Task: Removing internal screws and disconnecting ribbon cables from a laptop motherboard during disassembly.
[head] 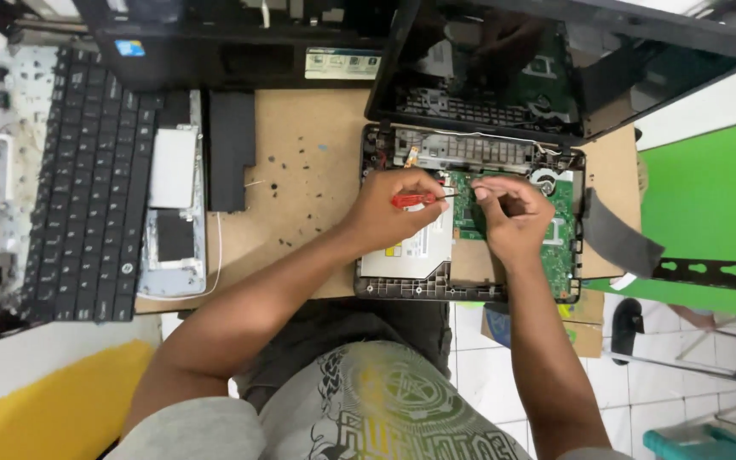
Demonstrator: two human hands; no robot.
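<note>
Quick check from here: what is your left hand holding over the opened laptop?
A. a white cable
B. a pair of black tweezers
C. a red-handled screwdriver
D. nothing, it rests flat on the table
C: the left hand grips a red-handled screwdriver, its thin shaft pointing toward the right hand above the green circuit board of the opened laptop.

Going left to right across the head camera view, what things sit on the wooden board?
Detached keyboard → black flat panel → left hand with red-handled screwdriver → right hand over green circuit board → grey strip.
</note>
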